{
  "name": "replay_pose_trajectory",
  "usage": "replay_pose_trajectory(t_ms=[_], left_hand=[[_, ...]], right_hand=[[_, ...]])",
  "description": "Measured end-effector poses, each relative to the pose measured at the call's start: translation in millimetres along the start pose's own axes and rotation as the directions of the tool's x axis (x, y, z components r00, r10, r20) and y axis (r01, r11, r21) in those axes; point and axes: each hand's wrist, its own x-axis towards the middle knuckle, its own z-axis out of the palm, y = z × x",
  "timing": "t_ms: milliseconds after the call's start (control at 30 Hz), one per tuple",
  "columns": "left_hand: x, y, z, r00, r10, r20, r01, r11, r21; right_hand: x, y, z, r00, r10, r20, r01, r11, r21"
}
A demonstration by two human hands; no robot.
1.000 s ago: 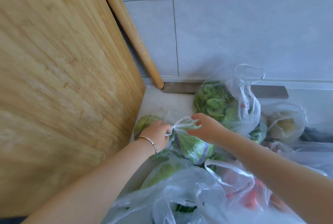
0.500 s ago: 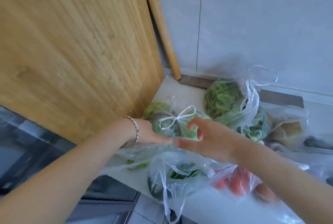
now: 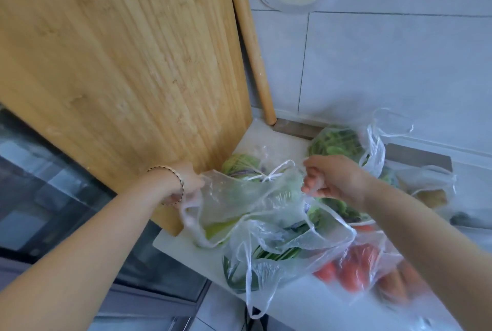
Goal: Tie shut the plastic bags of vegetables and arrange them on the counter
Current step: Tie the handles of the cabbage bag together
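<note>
I am gripping a clear plastic bag [image 3: 239, 197] with both hands and holding its mouth stretched open between them. My left hand [image 3: 190, 184] is curling its fingers round one side of the rim, and that side's handle loop is hanging slack just below this hand. My right hand [image 3: 334, 179] is pinching the opposite side with bent fingers, and another handle is trailing down beneath it. A pale green vegetable [image 3: 217, 228] is lying low in the bag, below my left hand. I cannot tell whether the bag's bottom is resting on the white counter [image 3: 183, 247] or hanging just over it.

Just beyond the stretched rim, between my two hands, a tied bag of cabbage [image 3: 241, 164] is sitting with its white knot [image 3: 269, 177] facing me. Beyond my right hand a bag of leafy greens [image 3: 332, 141] is standing with its handles loose. Below and nearer than my right hand a bag of dark green stalks [image 3: 266, 256] is spilling over the counter's near edge, and a bag of red vegetables [image 3: 356, 264] is lying beside it under my right forearm. Well out past my right wrist another bag [image 3: 428, 189] is holding something yellowish and blurred.

A bamboo cutting board [image 3: 119, 64] is leaning upright just beyond my left hand, with a wooden rolling pin [image 3: 250, 38] propped behind it against the tiled wall [image 3: 386, 64]. A beaded bracelet [image 3: 181, 181] is circling my left wrist.
</note>
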Motion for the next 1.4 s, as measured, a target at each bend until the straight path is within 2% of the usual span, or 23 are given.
replay_pose_trajectory(t_ms=[33,100,133,267,300,367,500,567,633,700,767,800,833,867,900,933,1000,1067,1100,1167,1267,1333,1400], left_hand=[[0,3,3,0.999,0.003,0.04,0.007,0.97,-0.244],[-4,9,5,0.984,0.004,0.179,0.119,0.732,-0.671],[-5,10,7,0.969,0.03,0.243,0.17,0.635,-0.753],[-1,10,4,0.889,0.133,0.438,0.322,0.498,-0.805],[1,11,3,0.864,0.139,0.484,0.355,0.513,-0.781],[3,14,4,0.834,0.111,0.541,0.349,0.652,-0.673],[-10,22,7,0.841,0.102,0.532,0.136,0.911,-0.39],[-13,22,5,0.856,0.137,0.498,0.027,0.951,-0.307],[-9,22,2,0.858,0.185,0.479,0.029,0.914,-0.404],[-3,25,-5,0.848,0.291,0.442,0.114,0.715,-0.69],[4,32,-16,0.872,0.388,0.299,0.209,0.259,-0.943],[7,37,-22,0.902,0.386,0.193,0.201,0.02,-0.979],[8,39,-26,0.927,0.366,0.083,0.141,-0.135,-0.981],[8,41,-29,0.932,0.363,-0.016,0.06,-0.198,-0.978],[7,42,-29,0.911,0.402,-0.095,-0.019,-0.189,-0.982],[5,40,-27,0.873,0.468,-0.138,-0.091,-0.122,-0.988],[3,34,-21,0.772,0.629,-0.092,-0.24,0.154,-0.959],[6,29,-12,0.704,0.71,-0.009,-0.491,0.478,-0.728],[9,28,-8,0.692,0.721,0.003,-0.572,0.551,-0.607],[15,28,-4,0.682,0.727,-0.08,-0.629,0.528,-0.571],[22,28,1,0.666,0.715,-0.215,-0.615,0.363,-0.7],[28,28,7,0.609,0.741,-0.283,-0.682,0.308,-0.663],[34,30,15,0.609,0.732,-0.306,-0.673,0.272,-0.688]], right_hand=[[1,-2,-2,1.0,-0.021,0.01,0.02,0.99,0.138],[2,-2,-6,0.998,-0.063,-0.027,0.068,0.963,0.261],[1,-2,-6,0.995,-0.085,-0.056,0.098,0.953,0.285],[1,5,-9,0.986,-0.151,-0.065,0.165,0.903,0.397],[2,6,-10,0.987,-0.154,-0.049,0.161,0.893,0.42],[4,5,-9,0.987,-0.155,-0.049,0.161,0.893,0.42],[4,1,-4,0.975,-0.192,-0.114,0.219,0.92,0.325],[3,0,-1,0.968,-0.222,-0.12,0.248,0.926,0.284],[1,-1,1,0.963,-0.245,-0.109,0.266,0.929,0.259],[1,-3,3,0.96,-0.266,-0.089,0.28,0.927,0.251],[0,-4,5,0.955,-0.289,-0.065,0.296,0.924,0.244],[0,-3,6,0.953,-0.298,-0.056,0.303,0.921,0.245],[0,-2,8,0.952,-0.303,-0.045,0.305,0.918,0.253],[0,-1,9,0.954,-0.3,-0.027,0.296,0.917,0.268],[0,0,10,0.958,-0.285,-0.003,0.274,0.917,0.291],[0,2,10,0.965,-0.259,0.037,0.234,0.918,0.319],[0,3,12,0.971,-0.187,0.152,0.125,0.931,0.344],[2,3,15,0.958,-0.142,0.251,0.067,0.957,0.284],[3,1,17,0.948,-0.134,0.288,0.064,0.968,0.241],[7,-3,24,0.939,-0.12,0.322,0.074,0.986,0.149],[17,-9,43,0.943,-0.097,0.317,0.092,0.995,0.028],[27,-12,58,0.96,-0.08,0.267,0.083,0.997,0.001],[36,-16,69,0.98,-0.041,0.196,0.037,0.999,0.022]])
